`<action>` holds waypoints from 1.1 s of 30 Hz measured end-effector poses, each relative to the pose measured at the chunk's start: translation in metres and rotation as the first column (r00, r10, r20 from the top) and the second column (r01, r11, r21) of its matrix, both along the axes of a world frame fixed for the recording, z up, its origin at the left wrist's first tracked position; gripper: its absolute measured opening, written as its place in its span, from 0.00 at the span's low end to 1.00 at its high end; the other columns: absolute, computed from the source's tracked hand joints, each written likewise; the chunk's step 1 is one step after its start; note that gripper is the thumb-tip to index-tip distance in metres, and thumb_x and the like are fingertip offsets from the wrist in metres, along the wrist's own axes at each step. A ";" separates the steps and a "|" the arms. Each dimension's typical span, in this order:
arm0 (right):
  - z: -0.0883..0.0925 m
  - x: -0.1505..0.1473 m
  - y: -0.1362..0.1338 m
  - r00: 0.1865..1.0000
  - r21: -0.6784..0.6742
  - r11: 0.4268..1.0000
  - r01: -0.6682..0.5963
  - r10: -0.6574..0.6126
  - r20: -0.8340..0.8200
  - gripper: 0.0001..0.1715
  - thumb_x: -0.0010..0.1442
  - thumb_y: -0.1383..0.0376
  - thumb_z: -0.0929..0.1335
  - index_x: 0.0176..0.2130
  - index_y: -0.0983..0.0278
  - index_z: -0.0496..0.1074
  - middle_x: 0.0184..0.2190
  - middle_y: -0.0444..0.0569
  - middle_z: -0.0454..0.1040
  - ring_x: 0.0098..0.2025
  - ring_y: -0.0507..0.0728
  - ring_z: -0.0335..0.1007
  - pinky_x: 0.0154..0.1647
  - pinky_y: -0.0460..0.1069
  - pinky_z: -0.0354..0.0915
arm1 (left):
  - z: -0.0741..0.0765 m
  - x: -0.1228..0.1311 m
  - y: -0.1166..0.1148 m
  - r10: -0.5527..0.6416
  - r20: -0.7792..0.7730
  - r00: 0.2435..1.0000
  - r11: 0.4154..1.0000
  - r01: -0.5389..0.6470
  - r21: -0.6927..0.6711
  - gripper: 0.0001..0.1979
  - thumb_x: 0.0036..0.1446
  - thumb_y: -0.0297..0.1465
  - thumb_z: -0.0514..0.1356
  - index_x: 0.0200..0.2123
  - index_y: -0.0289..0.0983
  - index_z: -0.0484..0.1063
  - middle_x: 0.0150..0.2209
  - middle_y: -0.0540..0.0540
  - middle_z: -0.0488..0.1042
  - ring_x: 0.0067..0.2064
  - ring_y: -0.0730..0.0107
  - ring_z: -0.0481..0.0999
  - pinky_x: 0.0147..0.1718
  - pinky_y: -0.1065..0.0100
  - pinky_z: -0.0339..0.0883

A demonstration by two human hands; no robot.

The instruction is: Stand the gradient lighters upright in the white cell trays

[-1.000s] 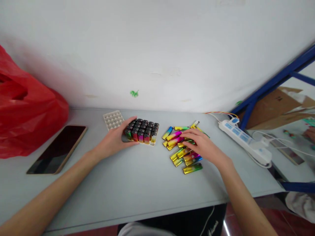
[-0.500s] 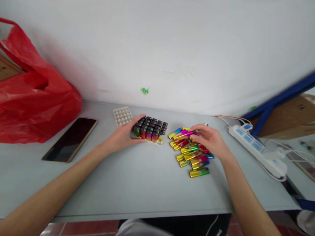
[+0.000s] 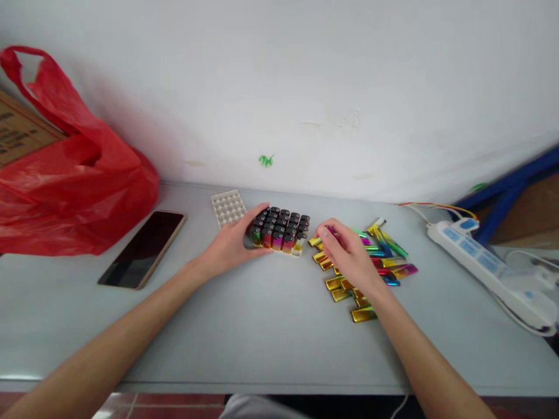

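Loose lighters (image 3: 393,263) on a grey table (image 3: 262,326) against a white wall (image 3: 244,87)

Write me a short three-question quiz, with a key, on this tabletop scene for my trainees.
1. True or false: the left hand clasps one side of the upright, shiny, black-topped pieces.
2. Which lies nearer the crinkled red plastic bag: (a) the flat, rectangular, black-screened phone or (b) the long white plastic power strip?
3. Which hand is over the loose, shiny, multicoloured pieces?

Key: 1. true; 2. a; 3. the right hand.
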State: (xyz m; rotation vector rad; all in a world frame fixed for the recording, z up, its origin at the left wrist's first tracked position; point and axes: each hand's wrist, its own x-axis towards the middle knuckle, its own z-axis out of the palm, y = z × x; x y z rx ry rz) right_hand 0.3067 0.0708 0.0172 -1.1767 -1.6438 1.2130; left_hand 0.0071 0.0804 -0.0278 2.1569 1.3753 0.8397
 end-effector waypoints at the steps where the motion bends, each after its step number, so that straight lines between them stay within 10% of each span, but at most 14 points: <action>1: -0.002 0.000 -0.004 0.996 0.066 0.998 0.026 -0.032 0.084 0.30 0.73 0.40 0.68 0.31 0.59 0.68 0.21 0.38 0.58 0.24 0.51 0.53 0.25 0.49 0.49 | 0.001 0.000 0.000 -0.005 0.001 1.000 1.000 0.005 0.002 0.52 0.61 0.53 0.73 0.79 0.45 0.55 0.74 0.41 0.72 0.70 0.45 0.77 0.70 0.49 0.71; 7: -0.006 -0.005 -0.017 0.934 0.208 0.975 0.078 -0.144 0.326 0.30 0.70 0.47 0.65 0.22 0.59 0.57 0.18 0.39 0.56 0.24 0.51 0.51 0.28 0.51 0.47 | 0.003 -0.001 0.001 0.012 -0.034 0.999 1.000 -0.012 0.008 0.52 0.60 0.56 0.72 0.79 0.46 0.55 0.72 0.42 0.74 0.68 0.44 0.79 0.69 0.49 0.73; 33: -0.017 -0.006 -0.015 0.906 0.358 0.931 0.075 -0.214 0.366 0.23 0.74 0.53 0.66 0.29 0.57 0.62 0.19 0.41 0.66 0.23 0.55 0.61 0.31 0.51 0.54 | -0.004 -0.007 0.010 0.000 -0.018 1.000 1.000 0.000 0.008 0.55 0.57 0.54 0.75 0.79 0.48 0.55 0.71 0.40 0.75 0.67 0.40 0.80 0.67 0.43 0.74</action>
